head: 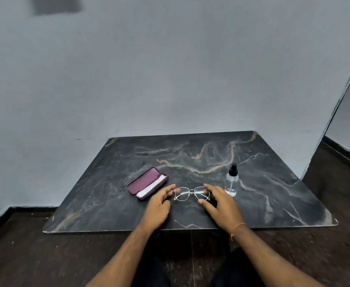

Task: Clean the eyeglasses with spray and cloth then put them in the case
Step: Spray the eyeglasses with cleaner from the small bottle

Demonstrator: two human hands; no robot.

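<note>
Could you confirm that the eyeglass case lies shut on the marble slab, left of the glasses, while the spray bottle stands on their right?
Not quite: the head view shows the case lying open, lid up, pale lining showing. The rest holds: it lies on the marble slab, left of the glasses, with the spray bottle standing on their right.

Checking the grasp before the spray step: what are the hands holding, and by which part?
Both hold the eyeglasses: left hand at the frame's left end, right hand at its right end.
</note>
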